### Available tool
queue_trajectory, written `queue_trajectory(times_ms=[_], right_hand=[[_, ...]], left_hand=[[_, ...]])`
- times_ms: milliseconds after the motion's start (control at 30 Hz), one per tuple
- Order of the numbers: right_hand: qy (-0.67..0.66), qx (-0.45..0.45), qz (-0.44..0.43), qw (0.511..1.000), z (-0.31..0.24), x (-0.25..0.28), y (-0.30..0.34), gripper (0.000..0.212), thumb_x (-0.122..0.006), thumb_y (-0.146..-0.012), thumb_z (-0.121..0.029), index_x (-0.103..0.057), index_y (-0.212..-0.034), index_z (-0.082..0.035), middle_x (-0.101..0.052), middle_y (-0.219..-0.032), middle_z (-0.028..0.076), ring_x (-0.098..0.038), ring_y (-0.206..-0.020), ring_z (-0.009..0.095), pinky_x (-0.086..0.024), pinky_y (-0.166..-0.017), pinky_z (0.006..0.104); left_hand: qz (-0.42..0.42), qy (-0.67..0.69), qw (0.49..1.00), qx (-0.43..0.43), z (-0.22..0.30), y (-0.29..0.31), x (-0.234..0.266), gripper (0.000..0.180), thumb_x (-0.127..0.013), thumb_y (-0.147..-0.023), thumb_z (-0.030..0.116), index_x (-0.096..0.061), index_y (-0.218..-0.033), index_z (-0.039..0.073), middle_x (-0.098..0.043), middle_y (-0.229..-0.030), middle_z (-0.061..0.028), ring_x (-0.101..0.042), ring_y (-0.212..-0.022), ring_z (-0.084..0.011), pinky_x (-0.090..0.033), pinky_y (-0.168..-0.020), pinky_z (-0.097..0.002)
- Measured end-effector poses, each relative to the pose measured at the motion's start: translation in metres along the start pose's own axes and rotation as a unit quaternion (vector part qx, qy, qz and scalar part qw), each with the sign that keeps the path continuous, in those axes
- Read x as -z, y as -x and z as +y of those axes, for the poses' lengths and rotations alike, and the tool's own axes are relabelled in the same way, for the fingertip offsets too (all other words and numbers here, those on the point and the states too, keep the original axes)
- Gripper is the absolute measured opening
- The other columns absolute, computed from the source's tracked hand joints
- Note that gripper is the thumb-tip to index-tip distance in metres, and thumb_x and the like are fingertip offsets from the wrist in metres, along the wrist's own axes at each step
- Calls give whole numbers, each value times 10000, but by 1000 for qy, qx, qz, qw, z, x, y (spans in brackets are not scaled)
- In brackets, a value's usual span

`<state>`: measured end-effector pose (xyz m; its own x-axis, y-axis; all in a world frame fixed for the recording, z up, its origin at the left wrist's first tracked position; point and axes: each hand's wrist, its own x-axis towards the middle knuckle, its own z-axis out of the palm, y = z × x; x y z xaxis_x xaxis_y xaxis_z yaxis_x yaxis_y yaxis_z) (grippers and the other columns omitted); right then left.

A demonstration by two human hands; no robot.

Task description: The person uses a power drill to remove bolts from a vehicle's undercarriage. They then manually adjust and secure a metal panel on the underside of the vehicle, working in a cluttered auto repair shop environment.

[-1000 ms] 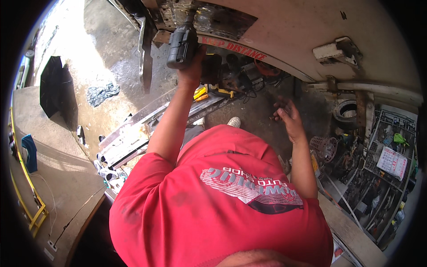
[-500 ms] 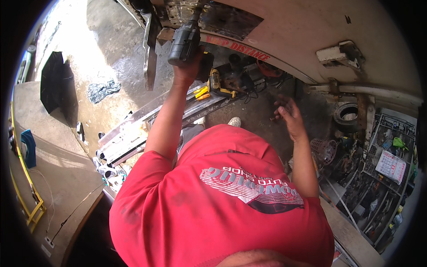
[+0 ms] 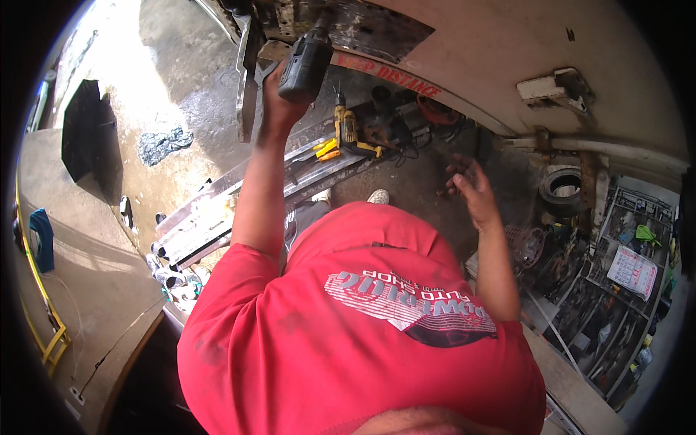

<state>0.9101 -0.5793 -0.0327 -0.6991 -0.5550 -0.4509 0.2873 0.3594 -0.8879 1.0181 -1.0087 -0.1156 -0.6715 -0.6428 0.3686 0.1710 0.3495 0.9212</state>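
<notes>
My left hand (image 3: 281, 101) is raised and wrapped round a black cordless power driver (image 3: 307, 69). The driver's nose points up to a dirty, perforated metal panel (image 3: 362, 25) at the lower end of a large white vehicle body (image 3: 486, 43). Whether its tip touches the metal I cannot make out. Lower down and to the right, my right hand (image 3: 473, 190) hangs in the air with its fingers loosely bent and apart, holding nothing that shows. Below the driver, a yellow drill (image 3: 346, 130) lies on a long metal beam (image 3: 301, 170), beside yellow-handled tools (image 3: 326, 150).
A bent metal bracket (image 3: 246, 80) hangs left of the driver. At the right are a tyre (image 3: 562, 190), a wire basket (image 3: 528, 246) and a metal rack (image 3: 616, 268) full of parts. A black umbrella (image 3: 88, 134) and a crumpled plastic sheet (image 3: 165, 145) lie on the left floor.
My left hand has gone from the right side of the driver to its left side, and the driver has shifted slightly right. The yellow drill shows more fully. My right hand is almost still.
</notes>
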Motion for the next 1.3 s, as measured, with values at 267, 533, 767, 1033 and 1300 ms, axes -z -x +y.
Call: queue_trajectory(times_ms=[267, 533, 767, 1033, 1300], right_hand=[[-25, -1, -11, 1000, 0, -7, -4, 485, -670, -1001, -161, -499, -1438, -38, -627, -1170, 48, -608, -924, 102, -508, -805, 255], [-35, -19, 20, 999, 10, 15, 7, 472, -672, -1001, -154, -515, -1438, -71, -630, -1187, 51, -622, -935, 124, -517, -802, 278], [-116, 84, 436, 888, -3, 213, 26, 571, -720, -961, -130, -457, -1458, -32, -620, -1266, 111, -652, -1045, 227, -575, -884, 400], [-172, 246, 181, 937, -32, 328, 40, 600, -658, -975, -167, -443, -1505, 14, -487, -1544, 162, -465, -1427, 303, -348, -1200, 554], [-253, 296, 238, 890, -55, 300, 30, 630, -632, -1003, -370, -485, -1498, -8, -517, -1544, 141, -408, -1481, 298, -230, -1236, 539]], left_hand=[[50, 37, 993, 103, 10, 13, -24, 375, -787, -879, 85, -659, -1230, 54, -701, -1076, -50, -664, -965, -152, -555, -852, -340], [95, 239, 948, 190, 8, 21, -59, 321, -772, -878, 64, -651, -1174, 78, -674, -1011, -27, -644, -830, -146, -547, -748, -342], [43, -121, 991, -40, 7, 16, -32, 374, -741, -908, 85, -629, -1260, 29, -692, -1052, -67, -668, -907, -174, -565, -797, -360], [0, -6, 999, 42, -21, 14, -18, 421, -735, -905, 32, -627, -1311, 38, -648, -1271, -78, -630, -1042, -125, -586, -837, -346], [26, -18, 999, 17, -14, 9, -18, 392, -775, -850, 14, -673, -1228, 35, -734, -1066, -38, -669, -929, -108, -545, -856, -286]])
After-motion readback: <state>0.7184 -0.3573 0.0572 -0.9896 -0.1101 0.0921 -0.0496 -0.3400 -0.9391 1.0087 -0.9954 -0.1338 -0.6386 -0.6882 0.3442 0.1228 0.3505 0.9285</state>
